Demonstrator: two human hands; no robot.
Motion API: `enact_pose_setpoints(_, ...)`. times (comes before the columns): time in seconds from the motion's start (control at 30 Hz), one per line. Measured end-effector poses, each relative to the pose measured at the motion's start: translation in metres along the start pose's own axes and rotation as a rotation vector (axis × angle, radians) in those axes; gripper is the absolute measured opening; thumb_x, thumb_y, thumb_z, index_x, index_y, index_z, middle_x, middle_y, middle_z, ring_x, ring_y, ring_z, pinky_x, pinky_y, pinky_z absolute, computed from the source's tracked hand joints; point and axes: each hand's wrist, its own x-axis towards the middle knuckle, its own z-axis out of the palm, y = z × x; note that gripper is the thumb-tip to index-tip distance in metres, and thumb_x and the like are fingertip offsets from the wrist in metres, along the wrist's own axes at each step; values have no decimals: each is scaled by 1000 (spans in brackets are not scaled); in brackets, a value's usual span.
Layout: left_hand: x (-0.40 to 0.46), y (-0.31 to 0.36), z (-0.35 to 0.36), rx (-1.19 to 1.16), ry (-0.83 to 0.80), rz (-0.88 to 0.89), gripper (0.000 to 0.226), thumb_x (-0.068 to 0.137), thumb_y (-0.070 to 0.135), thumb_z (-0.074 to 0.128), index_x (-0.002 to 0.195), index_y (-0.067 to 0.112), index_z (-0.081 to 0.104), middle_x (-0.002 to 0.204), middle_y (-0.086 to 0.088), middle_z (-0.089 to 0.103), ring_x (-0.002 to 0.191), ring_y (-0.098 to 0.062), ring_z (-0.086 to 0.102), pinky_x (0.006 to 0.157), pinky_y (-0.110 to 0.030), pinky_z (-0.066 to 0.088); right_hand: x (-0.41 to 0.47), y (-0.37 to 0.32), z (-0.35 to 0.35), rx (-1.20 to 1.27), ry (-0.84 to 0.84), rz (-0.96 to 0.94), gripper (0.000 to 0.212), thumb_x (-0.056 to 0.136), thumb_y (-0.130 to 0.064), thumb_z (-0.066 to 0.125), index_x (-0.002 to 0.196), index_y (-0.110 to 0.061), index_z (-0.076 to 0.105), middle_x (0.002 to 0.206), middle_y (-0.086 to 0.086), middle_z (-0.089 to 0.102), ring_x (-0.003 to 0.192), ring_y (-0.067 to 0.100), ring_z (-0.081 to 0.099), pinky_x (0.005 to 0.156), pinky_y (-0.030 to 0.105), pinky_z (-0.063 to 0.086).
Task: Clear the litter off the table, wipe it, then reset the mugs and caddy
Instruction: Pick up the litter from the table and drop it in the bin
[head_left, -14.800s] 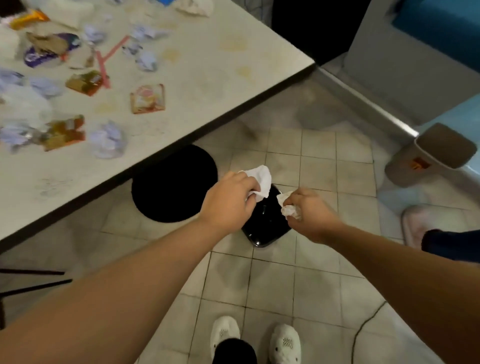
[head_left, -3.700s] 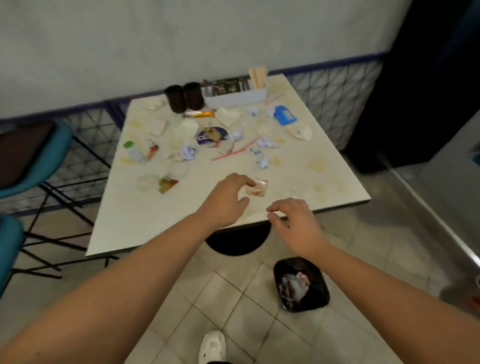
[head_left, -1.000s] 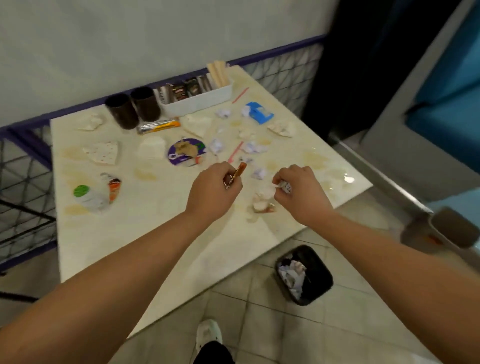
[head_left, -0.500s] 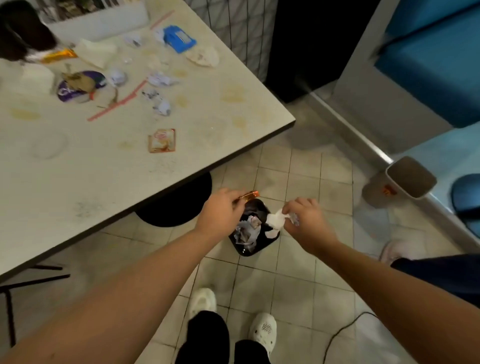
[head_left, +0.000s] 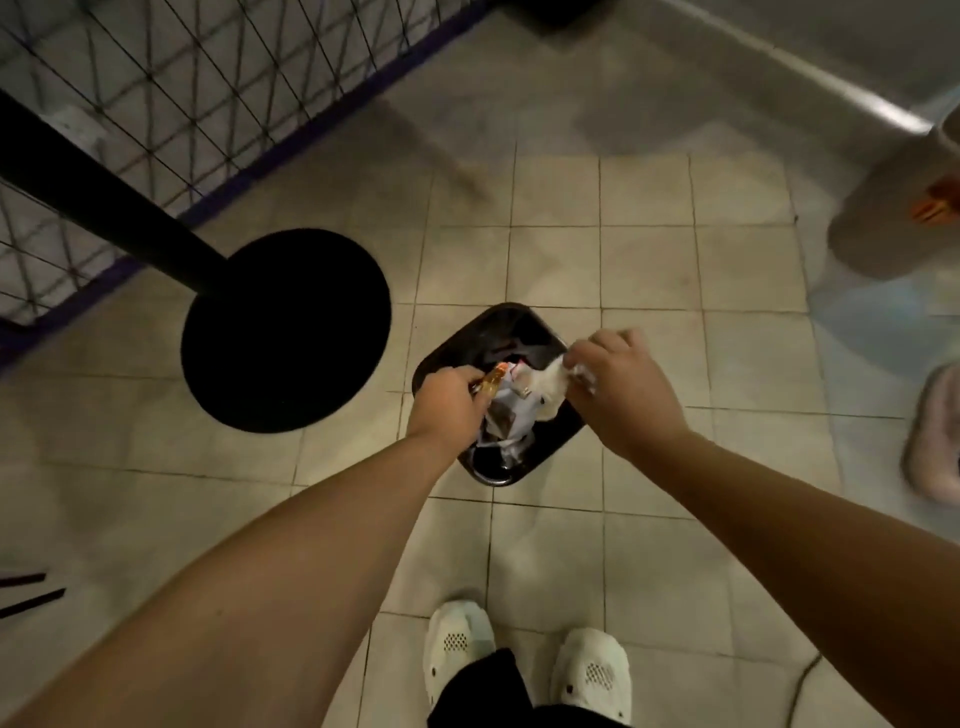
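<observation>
Black plastic, the small bin stands on the tiled floor directly under both hands, already part full of crumpled paper and wrappers. A second ago the hands were picking scraps off the table; half a second ago they had swung out over the bin, and now the head has dropped further, so the table top has left the view and only its dark post and round foot show to the left. The left hand has its grip clamped on an orange wrapper, whose tip pokes out past the fingers just above the bin's near corner. The right hand pinches a white tissue, which trails down from the fingers towards the heap inside. Neither piece has been let go yet, but both hang within the rim, so the drop looks imminent. For the task this means one more pair of scraps is about to be gone from the table; judging by the litter seen there moments before, several more trips remain before the wiping can begin, and the mugs and caddy, out of view now, wait until after that. White shoes stand just behind the bin.
</observation>
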Motion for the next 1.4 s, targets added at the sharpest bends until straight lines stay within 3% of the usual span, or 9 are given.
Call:
enact_pose_setpoints(0.13,27,-32,46,7,-35,-38,38,91,36,60,124,16,62,107,-6,69,96,-23,65,79,-32,53,25,10,59,-14,17,-80,22,91,-14,56,111,-14,63,112,4,59,113,25,42,82,34,48)
enact_pose_setpoints(0.23,40,-48,55,52,-67,-73,43,94,34,56,134,19,54,122,-8,64,108,-25,61,85,-29,48,32,20,100,-96,-211,-157,35,93,-15,54,128,-14,56,131,5,51,123,26,36,105,36,36)
enact_pose_setpoints(0.3,40,-51,50,63,-48,-64,44,94,29,55,136,17,51,129,-9,60,116,-27,57,95,-33,47,31,23,113,-29,-333,-80,48,93,-13,55,140,-19,45,144,3,40,134,24,28,109,34,29)
enact_pose_setpoints(0.37,34,-49,37,53,-22,-49,42,94,28,56,134,17,53,129,-8,60,115,-26,57,96,-37,48,26,21,112,36,-318,-16,56,89,-11,60,141,-21,42,146,1,38,136,23,27,107,35,35)
enact_pose_setpoints(0.47,16,-36,7,0,-14,-29,37,92,27,57,129,20,57,125,-3,62,111,-22,60,93,-39,51,16,6,82,53,-266,-31,49,87,-11,63,133,-19,51,133,1,47,125,23,39,96,37,46)
enact_pose_setpoints(0.8,-83,71,-182,-51,59,172,32,92,25,57,124,23,59,121,3,61,113,-17,49,95,-29,42,4,-109,-122,86,-71,-243,25,84,-14,64,109,-16,65,103,0,62,96,22,54,80,31,47)
enact_pose_setpoints(0.97,-145,98,-284,-70,146,210,36,94,30,55,129,25,56,128,6,56,120,-14,45,102,-27,38,-4,-187,-216,153,-16,-335,21,87,-18,61,108,-20,63,98,-7,58,92,13,54,74,27,46)
enact_pose_setpoints(1.17,-212,74,-397,-106,251,199,37,94,30,56,130,25,55,126,4,58,116,-15,49,96,-25,37,-2,-291,-263,239,-43,-484,22,86,-17,63,108,-17,65,100,-6,58,97,16,54,80,29,46)
enact_pose_setpoints(1.4,-264,-40,-498,-66,399,-11,36,93,33,58,128,27,55,128,6,57,116,-15,49,96,-25,38,16,-431,-244,206,-252,-669,26,88,-22,61,114,-21,62,117,-6,54,109,13,45,92,26,39)
